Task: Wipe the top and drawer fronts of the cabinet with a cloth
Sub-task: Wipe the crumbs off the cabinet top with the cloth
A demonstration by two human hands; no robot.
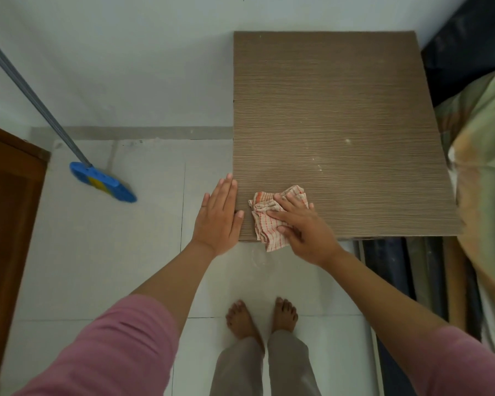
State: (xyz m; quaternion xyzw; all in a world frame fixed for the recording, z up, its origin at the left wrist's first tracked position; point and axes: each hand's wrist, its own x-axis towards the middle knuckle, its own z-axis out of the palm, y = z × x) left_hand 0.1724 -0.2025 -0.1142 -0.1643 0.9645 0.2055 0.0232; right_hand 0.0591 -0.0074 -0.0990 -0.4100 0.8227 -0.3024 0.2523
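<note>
Far left, a broom point(103, 182) leans on the wall, head on the floor point(103, 252), well apart from the work, no issue. Left hand point(218, 214) is flat, fingers together and extended, palm down at the near-left edge of the cabinet top point(340, 124), thumb lying on the surface; it holds nothing and looks like a brace. Just right of it, the cloth point(265, 221) sits bunched on the near-left corner, one flap hanging past the near edge. Right hand point(303, 227) presses down on the cloth, fingers spread over it, pinning rather than pinching. Step in hand, judged: wiping the top, starting from the near-left corner; most of the top looks undone, with pale specks mid-right near point(320, 170). To do it well: flatten the cloth for more contact, keep the palm on it, sweep in overlapping strokes with the grain toward the far and right edges, go over the specks. Bedding point(486, 155) crowds the right edge, so stop strokes short there. Drawer fronts are not visible from here; they come after.
</note>
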